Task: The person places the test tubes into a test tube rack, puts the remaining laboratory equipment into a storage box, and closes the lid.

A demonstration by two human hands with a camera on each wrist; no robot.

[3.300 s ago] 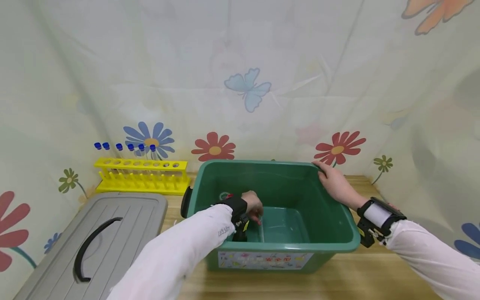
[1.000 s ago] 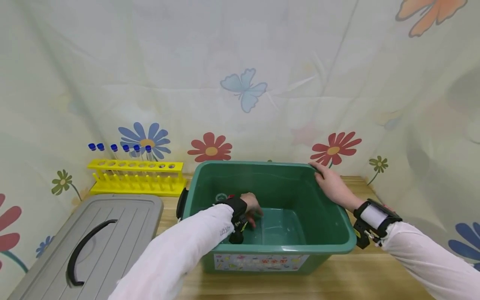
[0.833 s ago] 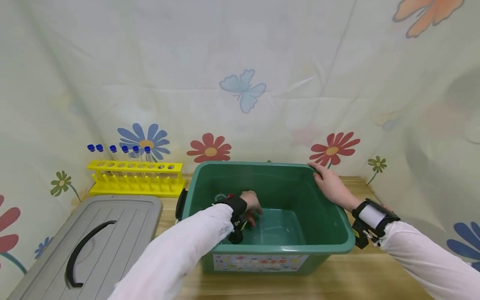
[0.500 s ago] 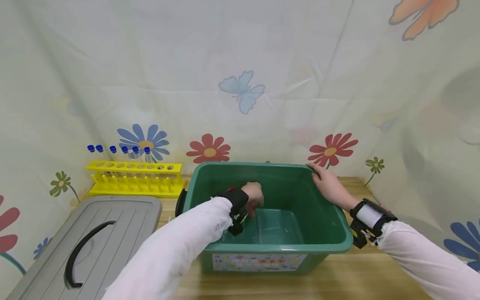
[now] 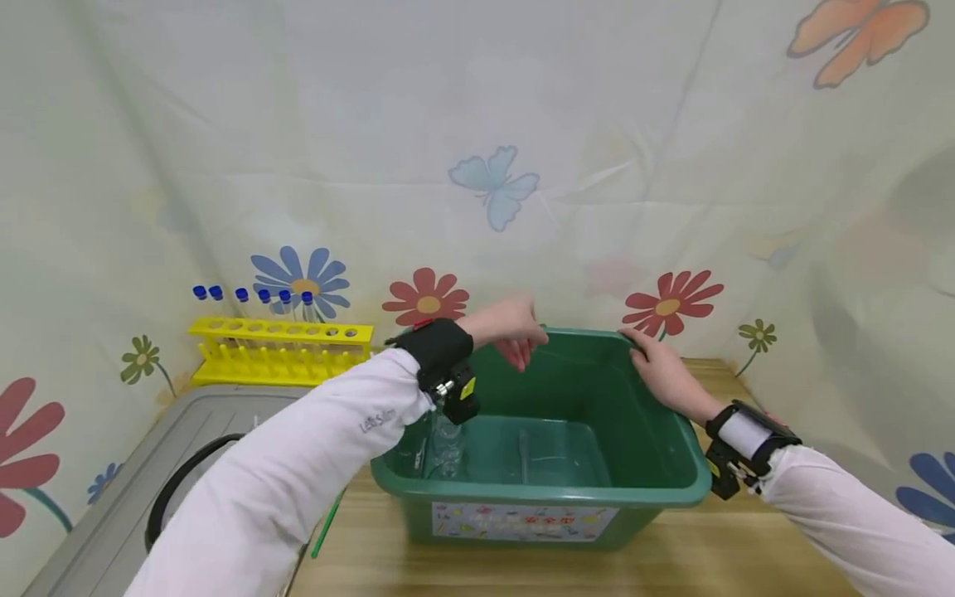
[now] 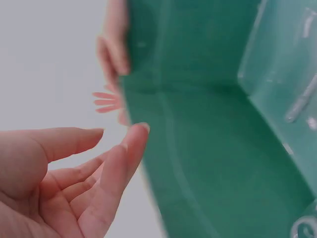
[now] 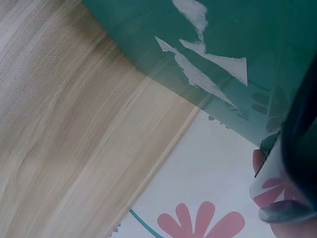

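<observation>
A green plastic bin (image 5: 567, 494) stands on the wooden table. My left hand (image 5: 511, 327) is raised near its back rim, wrist bent. In the left wrist view, the left thumb and fingers (image 6: 111, 183) are apart, loosely bent, with nothing between them. My right hand (image 5: 667, 377) holds the bin's right rim near the back corner, the thumb on the inner side. Its other fingers are partly hidden by the rim. Inside lie clear glassware or plastic pieces (image 5: 446, 448) on the left and a thin clear tube (image 5: 524, 456) mid-floor.
Behind on the left stands a yellow test tube rack (image 5: 279, 332) with several blue-capped tubes (image 5: 264, 296). A grey lid (image 5: 112, 489) with a black handle lies left, partly under the left sleeve. A thin green rod (image 5: 328, 522) lies left of the bin. Flowered cloth (image 5: 358, 108) encloses the table.
My left hand has lifted from the bin's floor to the back rim, uncovering the clear things at the left. The right hand has stayed on the rim.
</observation>
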